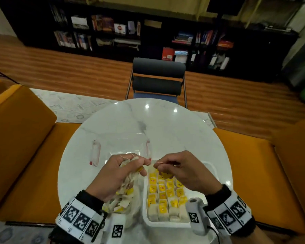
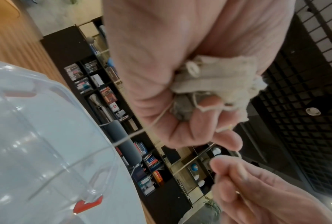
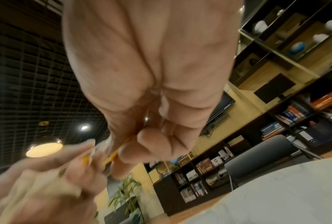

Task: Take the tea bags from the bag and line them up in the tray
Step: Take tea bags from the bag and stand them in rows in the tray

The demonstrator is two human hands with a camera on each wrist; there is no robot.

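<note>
Left hand (image 1: 111, 175): bare, no glove. Black knit cuff at wrist; white band w/ row of square black-and-white coded markers wraps forearm behind cuff. White cam housing on inner wrist, one coded marker on face.

Right hand (image 1: 185, 170): bare. Same black cuff, same marker band. Grey-white cylindrical cam unit w/ one marker; thin black cable exits its base.

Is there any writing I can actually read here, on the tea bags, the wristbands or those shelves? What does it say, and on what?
"TEA": on yellow tags of tea bags in the white tray, and again at.
Red brand marks on other yellow tags: too small to read.
Wristbands: black-and-white square code patterns, no words.
Books and boxes on the shelves: too blurred to read.
Wrist views: no legible text.
</note>
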